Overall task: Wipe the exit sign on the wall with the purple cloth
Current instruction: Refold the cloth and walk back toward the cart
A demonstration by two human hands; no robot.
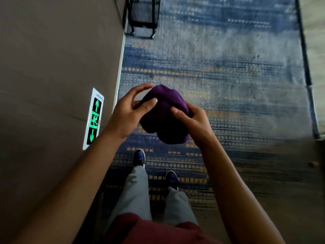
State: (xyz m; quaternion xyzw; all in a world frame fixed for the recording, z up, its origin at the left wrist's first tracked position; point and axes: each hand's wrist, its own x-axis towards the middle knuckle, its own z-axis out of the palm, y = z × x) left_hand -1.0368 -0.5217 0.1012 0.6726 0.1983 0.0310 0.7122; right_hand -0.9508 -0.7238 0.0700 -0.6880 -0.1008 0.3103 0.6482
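A bunched purple cloth (164, 113) hangs in front of me at waist height, over the carpet. My right hand (191, 123) grips its right side with closed fingers. My left hand (129, 112) holds the cloth's left side, thumb pressed on the fabric and fingers spread behind it. The exit sign (94, 118), a white plate with glowing green arrows and a running figure, is fixed low on the brown wall to the left of my left wrist. Neither hand nor the cloth touches the sign.
The brown wall (52, 67) fills the left side, with a pale skirting strip (119, 71) at its foot. A black wheeled cart (143, 16) stands against the wall farther ahead. Blue patterned carpet (219, 59) stretches ahead and right. My shoes (139, 157) point forward.
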